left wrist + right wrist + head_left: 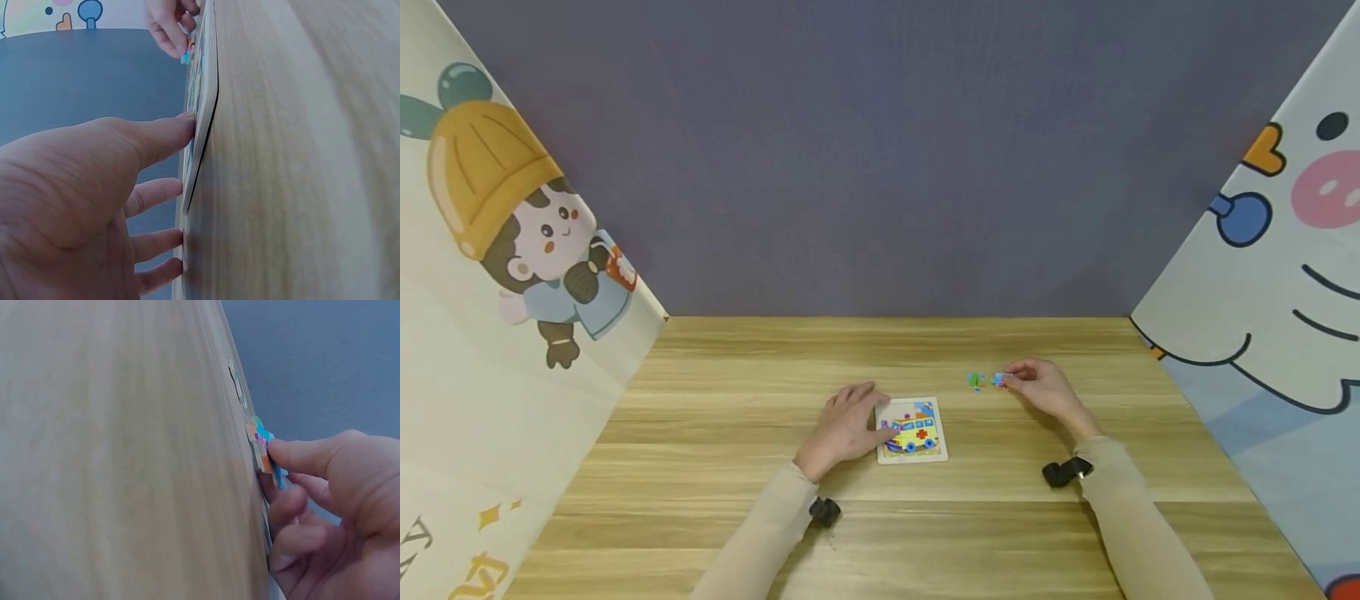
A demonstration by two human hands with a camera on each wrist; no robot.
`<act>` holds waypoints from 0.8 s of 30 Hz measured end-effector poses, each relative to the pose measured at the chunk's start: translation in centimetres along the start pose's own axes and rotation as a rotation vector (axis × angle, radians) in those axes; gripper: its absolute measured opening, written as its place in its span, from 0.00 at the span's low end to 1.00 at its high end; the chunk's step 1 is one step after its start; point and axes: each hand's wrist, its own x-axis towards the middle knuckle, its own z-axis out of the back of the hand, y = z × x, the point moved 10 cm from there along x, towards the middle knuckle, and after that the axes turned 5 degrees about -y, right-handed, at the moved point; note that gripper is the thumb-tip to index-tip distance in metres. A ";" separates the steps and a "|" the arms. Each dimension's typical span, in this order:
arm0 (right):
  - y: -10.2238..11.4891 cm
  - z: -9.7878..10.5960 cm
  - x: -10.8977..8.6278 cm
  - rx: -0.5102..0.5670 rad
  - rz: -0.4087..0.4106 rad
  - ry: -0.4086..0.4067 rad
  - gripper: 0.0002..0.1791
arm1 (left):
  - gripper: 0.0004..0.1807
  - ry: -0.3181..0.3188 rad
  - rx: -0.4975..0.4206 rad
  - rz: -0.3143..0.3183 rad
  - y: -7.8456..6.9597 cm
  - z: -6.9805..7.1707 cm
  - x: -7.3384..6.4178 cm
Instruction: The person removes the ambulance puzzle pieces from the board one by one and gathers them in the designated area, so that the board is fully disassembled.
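A small square jigsaw puzzle board (913, 460) with a pale rim lies flat on the table, showing a yellow ambulance with a red cross. The upper left of its picture area is bare and pale. On the board's left side rests my left hand (847, 427), its thumb on the picture and its fingers spread along the edge. Farther back and to the right, my right hand (1047, 390) pinches a blue, pink and orange puzzle piece (267, 455) between thumb and fingers, close to the tabletop. Left of that piece lies a green and blue puzzle piece (975, 381).
The wood-grain table (700, 433) ends at a dark grey panel (880, 167) behind. Side panels with cartoon figures, a child (557, 233) at left and a pig-nosed one (1300, 250) at right, border it. Each wrist wears a black camera (825, 511).
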 end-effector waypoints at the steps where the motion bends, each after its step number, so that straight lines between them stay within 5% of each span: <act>1: 0.0 -0.1 0.0 -0.014 0.002 -0.003 0.19 | 0.32 0.001 -0.003 0.000 0.0 0.0 0.0; 24: 0.0 -0.4 0.3 -0.059 -0.035 -0.047 0.19 | 0.32 -0.010 -0.002 -0.005 0.1 0.0 0.0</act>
